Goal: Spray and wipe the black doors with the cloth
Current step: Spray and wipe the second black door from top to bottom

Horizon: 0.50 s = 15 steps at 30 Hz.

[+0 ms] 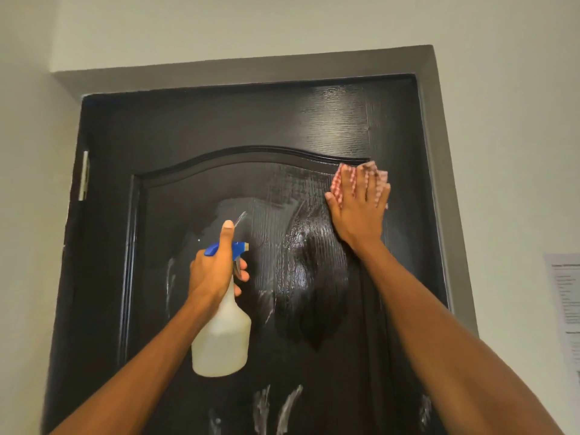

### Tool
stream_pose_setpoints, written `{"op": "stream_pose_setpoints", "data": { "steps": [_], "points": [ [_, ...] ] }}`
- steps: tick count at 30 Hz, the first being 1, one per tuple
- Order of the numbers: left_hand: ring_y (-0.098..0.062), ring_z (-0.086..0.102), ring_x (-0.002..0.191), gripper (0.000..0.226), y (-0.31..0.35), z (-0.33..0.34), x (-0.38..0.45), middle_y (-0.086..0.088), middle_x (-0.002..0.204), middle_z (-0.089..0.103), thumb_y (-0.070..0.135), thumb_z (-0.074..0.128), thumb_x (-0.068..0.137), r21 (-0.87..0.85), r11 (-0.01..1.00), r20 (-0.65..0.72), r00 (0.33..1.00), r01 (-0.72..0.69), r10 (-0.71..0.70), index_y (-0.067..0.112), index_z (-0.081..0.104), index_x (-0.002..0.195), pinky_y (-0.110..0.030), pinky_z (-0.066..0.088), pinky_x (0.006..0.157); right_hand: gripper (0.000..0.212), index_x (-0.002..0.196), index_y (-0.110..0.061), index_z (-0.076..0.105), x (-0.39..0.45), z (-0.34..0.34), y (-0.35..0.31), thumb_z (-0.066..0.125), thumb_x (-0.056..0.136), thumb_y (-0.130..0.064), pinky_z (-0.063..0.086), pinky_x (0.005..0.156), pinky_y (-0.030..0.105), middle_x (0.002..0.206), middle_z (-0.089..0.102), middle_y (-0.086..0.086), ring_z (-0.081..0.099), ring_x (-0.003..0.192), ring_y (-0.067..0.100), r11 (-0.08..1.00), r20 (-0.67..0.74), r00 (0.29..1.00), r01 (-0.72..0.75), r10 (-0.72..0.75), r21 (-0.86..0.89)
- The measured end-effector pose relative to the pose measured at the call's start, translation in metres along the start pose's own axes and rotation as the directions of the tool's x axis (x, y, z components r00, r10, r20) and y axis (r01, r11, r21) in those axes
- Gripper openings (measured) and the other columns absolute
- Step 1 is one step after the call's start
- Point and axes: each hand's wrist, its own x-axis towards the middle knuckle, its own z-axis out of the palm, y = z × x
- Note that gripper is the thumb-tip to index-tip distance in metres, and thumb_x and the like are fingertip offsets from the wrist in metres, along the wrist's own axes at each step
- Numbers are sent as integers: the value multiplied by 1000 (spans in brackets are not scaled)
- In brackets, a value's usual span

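A black panelled door (188,127) fills the view, wet and glossy in the middle with white streaks of spray lower down. My left hand (216,265) grips the neck of a translucent white spray bottle (222,334) with a blue head, fingers on the trigger, held just in front of the arched panel. My right hand (361,202) lies flat with straight fingers on a red-and-white checked cloth (340,183), pressing it against the door at the panel's upper right corner.
A grey door frame (436,152) surrounds the door, set in white walls. A metal hinge (84,175) shows on the left edge. A printed sheet of paper (565,296) hangs on the wall at the right.
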Motion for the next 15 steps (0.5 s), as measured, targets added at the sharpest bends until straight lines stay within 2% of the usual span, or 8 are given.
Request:
{"op": "stream_pose_setpoints", "data": {
  "steps": [2,4,6,9,11,12,13,15],
  "points": [
    [-23,64,57,65,-2,-1,-3,-11,67,67,70,42,92,12,1000,5,1000,-6,6,12,73,85,-28,51,46,75,164,-27,1,-22,9,-21,20,103,-67,-12,122,60,169,-12,9,-6,157,33,995,-7,995,102,-102,-7],
    [-22,64,56,64,-1,1,-7,-10,67,67,69,42,93,38,999,7,1000,-13,13,13,73,85,-28,51,46,76,163,-24,-2,-69,21,-30,24,104,-64,-3,123,64,170,-12,11,-6,157,32,921,46,920,389,-388,-18],
    [-19,64,54,64,1,6,-14,-9,66,67,70,43,93,65,998,9,1000,-17,17,13,74,85,-28,50,45,74,164,-26,-1,-132,34,-24,26,105,-62,4,123,64,171,-6,9,-5,157,30,743,149,734,670,-663,6],
    [-18,64,53,63,4,12,-25,-9,66,68,70,44,92,82,996,17,999,-39,38,16,73,80,-28,51,45,64,163,-33,14,-203,48,9,30,107,-58,1,124,59,170,16,1,13,157,26,400,262,378,916,-888,34],
    [-19,65,54,62,7,14,-29,-11,67,69,70,44,92,107,992,31,997,-67,64,17,73,80,-28,51,45,58,161,-38,22,-203,46,37,33,107,-57,5,126,56,166,29,-5,28,153,23,282,299,266,959,-916,9],
    [-19,65,55,62,10,16,-31,-11,68,70,71,44,91,103,992,45,996,-77,73,17,74,82,-28,51,45,58,160,-40,23,-194,41,50,34,106,-57,11,125,56,165,31,-6,29,152,23,310,309,298,951,-903,-10],
    [-20,65,55,63,13,18,-31,-10,68,70,71,44,91,90,993,61,995,-79,74,17,74,83,-28,50,45,58,160,-41,24,-180,36,64,35,106,-58,18,124,58,166,31,-6,28,153,23,400,298,391,916,-871,-31],
    [-19,65,54,62,18,26,-31,-10,66,69,70,45,90,53,997,82,996,-52,47,15,74,84,-26,49,43,62,161,-35,24,-145,19,90,35,105,-57,26,119,61,168,25,2,20,155,28,670,237,662,741,-711,-57]
  ]
}}
